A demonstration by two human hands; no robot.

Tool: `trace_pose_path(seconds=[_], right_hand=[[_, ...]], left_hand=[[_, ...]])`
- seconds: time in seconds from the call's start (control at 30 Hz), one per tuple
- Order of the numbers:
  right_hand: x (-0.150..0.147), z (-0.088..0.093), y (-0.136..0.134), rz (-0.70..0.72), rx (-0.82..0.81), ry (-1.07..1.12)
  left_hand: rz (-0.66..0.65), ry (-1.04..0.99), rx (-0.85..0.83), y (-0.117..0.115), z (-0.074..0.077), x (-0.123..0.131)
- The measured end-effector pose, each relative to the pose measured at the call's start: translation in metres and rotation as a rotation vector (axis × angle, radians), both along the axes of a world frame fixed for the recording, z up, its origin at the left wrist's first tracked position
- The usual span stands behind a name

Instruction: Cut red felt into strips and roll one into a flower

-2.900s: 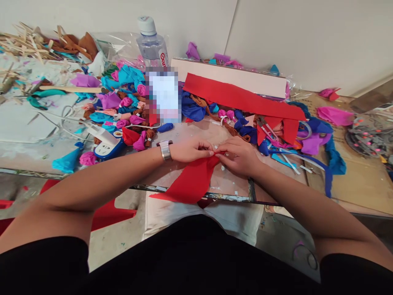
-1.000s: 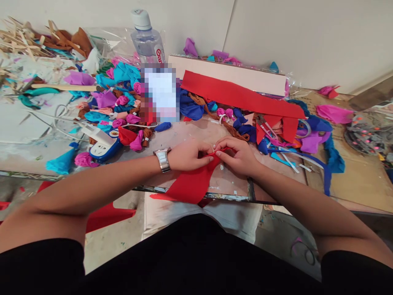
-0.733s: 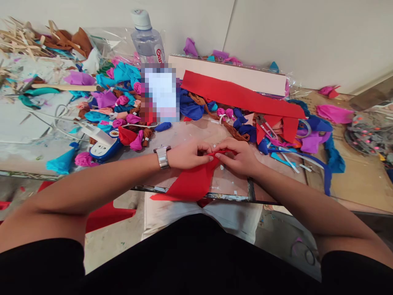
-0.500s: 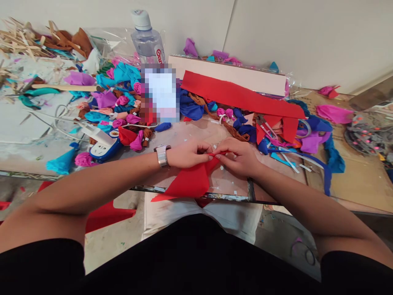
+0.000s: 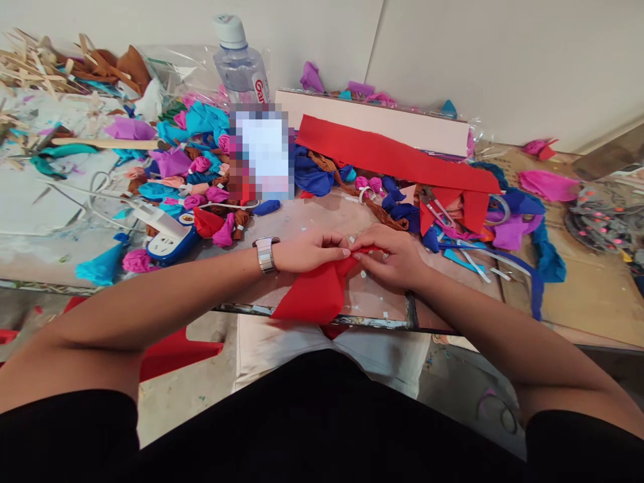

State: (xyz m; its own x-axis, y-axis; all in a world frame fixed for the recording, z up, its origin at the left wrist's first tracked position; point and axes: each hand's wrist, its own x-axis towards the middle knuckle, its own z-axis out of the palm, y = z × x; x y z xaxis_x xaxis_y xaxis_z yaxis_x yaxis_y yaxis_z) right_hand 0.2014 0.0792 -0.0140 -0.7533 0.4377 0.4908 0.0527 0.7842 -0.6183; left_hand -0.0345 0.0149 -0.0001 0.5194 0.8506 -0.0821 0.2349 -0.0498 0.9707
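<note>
Since this red crepe paper (image 5: pixel 312 294) looks light, soft and weak, my left hand (image 5: pixel 310 252) and right hand (image 5: pixel 391 259) pinch its bunched end, likely the best spot, by the front edge of the bench (image 5: pixel 306 218).

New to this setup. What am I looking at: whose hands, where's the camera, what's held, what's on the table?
No robot here: it's a person working with a bare left hand and right hand. Every picture comes from one camera worn on the head, looking forward and down.

Both hands pinch the same piece of red material; its wide end spreads to the near edge of the table.

Beyond lie a long red strip and crumpled, coloured pieces. Toward the left are a white-capped bottle, a blue-and-white power socket and wooden sticks. The pixelated patch can't be read.
</note>
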Motion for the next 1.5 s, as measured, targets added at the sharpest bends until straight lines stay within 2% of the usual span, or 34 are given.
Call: trace_pose_path(seconds=[0.23, 0.67, 1.07, 1.37, 1.5], right_hand=[[0.0008, -0.0004, 0.0018, -0.03, 0.04, -0.009], [0.0011, -0.003, 0.0016, -0.001, 0.046, 0.021], [0.0016, -0.0005, 0.0006, 0.002, 0.033, -0.006], [0.0019, -0.0008, 0.0023, -0.039, 0.123, -0.03], [0.0021, -0.0024, 0.003, -0.044, 0.164, -0.056]], left_hand=[[-0.011, 0.006, 0.041, -0.0007, -0.002, 0.0013], [-0.032, 0.012, -0.011, 0.0014, -0.009, -0.0033], [0.008, 0.034, 0.039, 0.0008, -0.0008, -0.0016], [0.045, 0.067, 0.053, 0.001, -0.0027, -0.0003], [0.063, 0.093, 0.109, 0.0008, -0.0044, 0.0003]])
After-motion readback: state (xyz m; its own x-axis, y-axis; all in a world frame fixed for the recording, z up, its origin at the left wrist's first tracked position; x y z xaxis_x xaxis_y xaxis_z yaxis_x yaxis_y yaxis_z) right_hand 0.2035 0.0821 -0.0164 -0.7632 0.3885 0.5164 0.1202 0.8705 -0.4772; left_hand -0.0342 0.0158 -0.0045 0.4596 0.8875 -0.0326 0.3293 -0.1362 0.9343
